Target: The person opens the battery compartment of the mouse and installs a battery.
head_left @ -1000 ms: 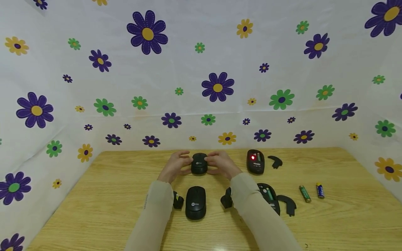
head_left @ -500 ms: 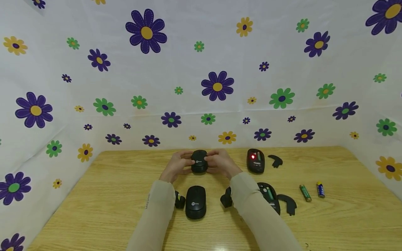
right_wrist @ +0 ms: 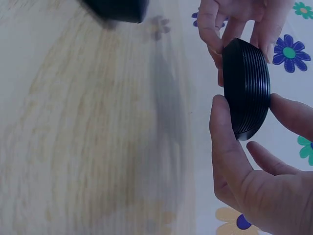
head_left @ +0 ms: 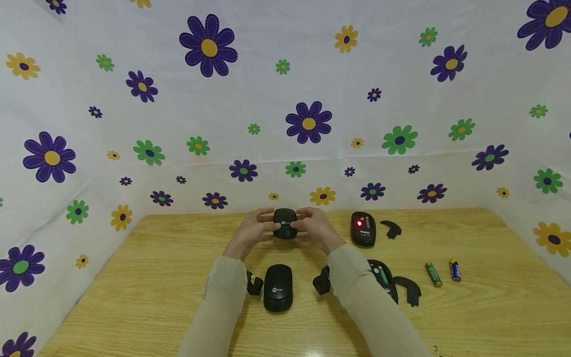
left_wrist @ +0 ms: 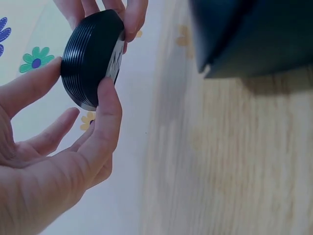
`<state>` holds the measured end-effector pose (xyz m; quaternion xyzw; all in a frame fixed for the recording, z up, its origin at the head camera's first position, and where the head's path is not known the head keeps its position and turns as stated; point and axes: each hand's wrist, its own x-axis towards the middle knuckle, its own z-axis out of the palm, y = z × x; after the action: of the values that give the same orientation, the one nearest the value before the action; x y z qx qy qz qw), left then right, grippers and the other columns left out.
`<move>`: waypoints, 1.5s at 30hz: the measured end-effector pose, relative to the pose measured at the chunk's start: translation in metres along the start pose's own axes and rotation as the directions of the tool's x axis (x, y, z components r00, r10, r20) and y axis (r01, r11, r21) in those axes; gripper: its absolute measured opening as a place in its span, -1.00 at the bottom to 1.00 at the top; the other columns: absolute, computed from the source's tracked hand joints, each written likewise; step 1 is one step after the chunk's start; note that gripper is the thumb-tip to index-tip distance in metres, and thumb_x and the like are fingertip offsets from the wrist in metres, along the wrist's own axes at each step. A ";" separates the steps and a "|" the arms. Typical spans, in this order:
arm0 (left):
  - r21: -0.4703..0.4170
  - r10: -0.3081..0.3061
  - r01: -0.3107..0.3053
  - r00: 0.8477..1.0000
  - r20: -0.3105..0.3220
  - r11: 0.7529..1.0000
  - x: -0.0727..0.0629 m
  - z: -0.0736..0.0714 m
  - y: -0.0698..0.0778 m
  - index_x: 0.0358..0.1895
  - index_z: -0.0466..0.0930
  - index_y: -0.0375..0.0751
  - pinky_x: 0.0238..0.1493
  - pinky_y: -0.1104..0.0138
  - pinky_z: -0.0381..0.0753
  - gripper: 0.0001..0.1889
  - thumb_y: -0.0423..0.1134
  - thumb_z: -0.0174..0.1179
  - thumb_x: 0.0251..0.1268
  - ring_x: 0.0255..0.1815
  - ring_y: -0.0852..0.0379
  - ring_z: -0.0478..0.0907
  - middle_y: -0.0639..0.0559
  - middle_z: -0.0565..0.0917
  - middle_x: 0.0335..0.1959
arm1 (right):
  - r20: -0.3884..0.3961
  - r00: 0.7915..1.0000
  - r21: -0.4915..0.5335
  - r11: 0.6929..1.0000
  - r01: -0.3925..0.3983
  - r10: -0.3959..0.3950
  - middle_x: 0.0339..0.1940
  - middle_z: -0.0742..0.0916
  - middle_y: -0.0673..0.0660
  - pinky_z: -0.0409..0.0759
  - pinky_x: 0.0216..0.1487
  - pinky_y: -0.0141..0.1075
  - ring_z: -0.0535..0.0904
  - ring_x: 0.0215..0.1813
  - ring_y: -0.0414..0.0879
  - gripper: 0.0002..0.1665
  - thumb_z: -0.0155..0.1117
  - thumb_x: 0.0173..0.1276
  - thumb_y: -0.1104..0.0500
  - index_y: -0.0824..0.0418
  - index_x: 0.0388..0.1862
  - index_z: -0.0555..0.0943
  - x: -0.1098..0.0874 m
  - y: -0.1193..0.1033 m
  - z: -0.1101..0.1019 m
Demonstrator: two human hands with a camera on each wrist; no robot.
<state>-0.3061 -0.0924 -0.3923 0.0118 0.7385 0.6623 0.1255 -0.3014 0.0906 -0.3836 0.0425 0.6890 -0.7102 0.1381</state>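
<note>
A black computer mouse (head_left: 285,223) is held between both hands near the table's back edge. My left hand (head_left: 252,232) pinches its left side between thumb and fingers. On the other side my right hand (head_left: 317,229) grips it the same way. The left wrist view shows the ribbed edge of the mouse (left_wrist: 88,58) and part of a pale label on its flat underside. In the right wrist view the mouse (right_wrist: 247,88) is above the tabletop, its ribbed edge showing between the fingertips of both hands.
Below the hands sits another black mouse (head_left: 278,288). At right lie an upturned mouse (head_left: 363,235) with a red light, another upturned mouse (head_left: 387,282) partly behind the right sleeve, curved covers (head_left: 408,291), a green battery (head_left: 433,275) and a blue battery (head_left: 454,271). Flowered cloth (head_left: 250,99) stands behind.
Both hands have raised the mouse and moved it slightly toward the back, and it looks tipped differently than before. Everything else on the table stays where it was.
</note>
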 end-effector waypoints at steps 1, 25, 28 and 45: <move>-0.008 -0.001 0.001 1.000 0.006 1.000 -0.001 0.000 0.001 0.51 0.29 -0.29 0.24 -0.07 0.56 -0.35 -0.47 0.24 0.38 0.29 -0.32 0.49 -0.39 0.36 0.42 | 0.002 1.000 -0.002 1.000 0.005 -0.005 0.33 0.42 0.43 0.58 0.21 0.14 0.50 0.23 0.29 -0.38 0.16 0.43 0.47 0.46 0.46 0.31 -0.001 -0.001 0.000; -0.037 0.045 -0.043 0.999 0.029 0.998 -0.023 -0.005 0.014 0.48 0.34 -0.26 0.20 0.04 0.61 -0.38 -0.42 0.26 0.38 0.26 -0.23 0.51 -0.31 0.36 0.41 | 0.081 0.994 -0.038 0.996 0.080 -0.076 0.31 0.46 0.46 0.59 0.21 0.09 0.55 0.21 0.31 -0.39 0.19 0.46 0.42 0.44 0.45 0.31 -0.027 -0.017 -0.004; -0.037 0.052 -0.051 0.998 0.029 0.998 -0.028 -0.004 0.016 0.49 0.33 -0.28 0.19 0.06 0.62 -0.38 -0.43 0.25 0.39 0.26 -0.24 0.51 -0.32 0.35 0.41 | 0.084 0.993 -0.046 0.996 0.083 -0.079 0.30 0.47 0.45 0.59 0.20 0.08 0.56 0.21 0.30 -0.38 0.19 0.46 0.42 0.43 0.45 0.31 -0.030 -0.019 -0.004; -0.035 0.100 -0.099 0.994 0.039 0.994 -0.041 0.000 0.021 0.48 0.35 -0.29 0.14 0.10 0.66 -0.39 -0.45 0.25 0.39 0.19 -0.20 0.57 -0.32 0.38 0.39 | 0.110 0.987 -0.073 0.990 0.124 -0.116 0.28 0.47 0.47 0.56 0.23 0.10 0.56 0.19 0.28 -0.42 0.17 0.48 0.42 0.48 0.43 0.31 -0.042 -0.021 -0.007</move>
<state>-0.2691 -0.0974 -0.3647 0.0600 0.7233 0.6795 0.1075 -0.2675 0.1039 -0.3535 -0.0423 0.7099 -0.6903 0.1328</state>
